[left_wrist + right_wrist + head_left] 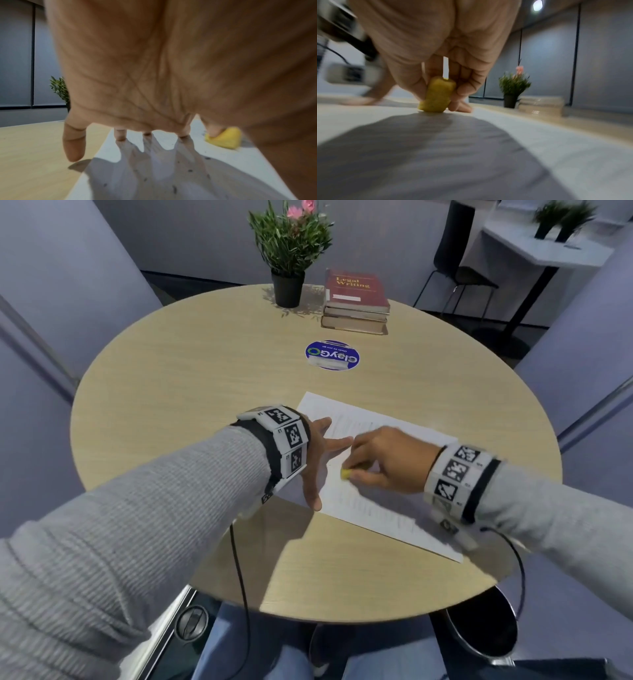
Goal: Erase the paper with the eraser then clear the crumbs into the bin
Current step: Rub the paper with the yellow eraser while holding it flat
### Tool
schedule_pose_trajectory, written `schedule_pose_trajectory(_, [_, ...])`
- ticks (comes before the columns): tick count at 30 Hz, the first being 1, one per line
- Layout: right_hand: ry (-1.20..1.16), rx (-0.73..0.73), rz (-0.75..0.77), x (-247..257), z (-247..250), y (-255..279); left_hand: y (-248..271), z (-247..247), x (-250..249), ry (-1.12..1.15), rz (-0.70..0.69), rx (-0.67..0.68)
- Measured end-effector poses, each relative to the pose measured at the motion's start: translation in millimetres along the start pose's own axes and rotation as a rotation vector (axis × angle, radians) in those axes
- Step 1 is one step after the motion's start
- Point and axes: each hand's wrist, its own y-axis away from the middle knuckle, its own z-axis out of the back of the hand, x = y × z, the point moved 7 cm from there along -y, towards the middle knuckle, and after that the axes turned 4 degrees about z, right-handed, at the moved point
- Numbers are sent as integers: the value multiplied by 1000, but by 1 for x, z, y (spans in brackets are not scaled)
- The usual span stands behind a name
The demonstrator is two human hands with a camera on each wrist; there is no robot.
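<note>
A white sheet of paper point(387, 498) with faint printed lines lies on the round wooden table point(191, 392). My right hand point(383, 460) pinches a small yellow eraser point(345, 473) between thumb and fingers, its lower end pressed on the paper point(539, 142). In the right wrist view the eraser point(438, 94) stands upright on the sheet. My left hand point(318, 460) lies spread with straight fingers on the paper's left part, holding it flat. The left wrist view shows the fingertips point(121, 136) on the sheet, dark crumbs point(189, 170) scattered near them and the eraser point(226, 139) to the right.
A black bin point(486, 628) stands on the floor under the table's near right edge. At the far side sit a potted plant point(289, 254), a stack of books point(356, 302) and a round blue sticker point(332, 355). Cables hang from both wrists.
</note>
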Motion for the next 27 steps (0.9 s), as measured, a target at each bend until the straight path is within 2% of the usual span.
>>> schedule_pose_trajectory(1, [24,-26,-40,-10,6,-2,0,0,-1,4,-4,-3])
schedule_pose_trajectory(3, [59,-48,-23,-5,3,-1,-3,-2,0,5,2,-2])
schedule_pose_trajectory(5, [39,18,89,28,-14,8,-6,-4,0,-19,11,9])
schedule_pose_trajectory(7, [-17,97,132,40,-21,15,-6,-3,1,-26,8,20])
schedule_pose_trajectory(11, [44,-24,-44,-15,7,-2,1,0,1,-7,-7,13])
schedule_pose_trajectory(12, [43,-41,-49,-18,6,-1,0,0,1,-8,-7,10])
schedule_pose_trajectory(14, [36,-33,42,5,-4,4,-4,-2,1,-16,3,24])
schedule_pose_trajectory(17, [-15,97,124,34,-21,14,-2,-3,1,-30,-1,50])
schedule_pose_trajectory(22, [57,-17,-85,-33,9,0,7,0,0,20,-10,15])
schedule_pose_trajectory(25, [89,-14,-67,-33,4,1,5,-1,0,175,-25,-22])
schedule_pose_trajectory(27, [76,-9,-84,-32,3,3,4,-1,-1,134,-27,-15])
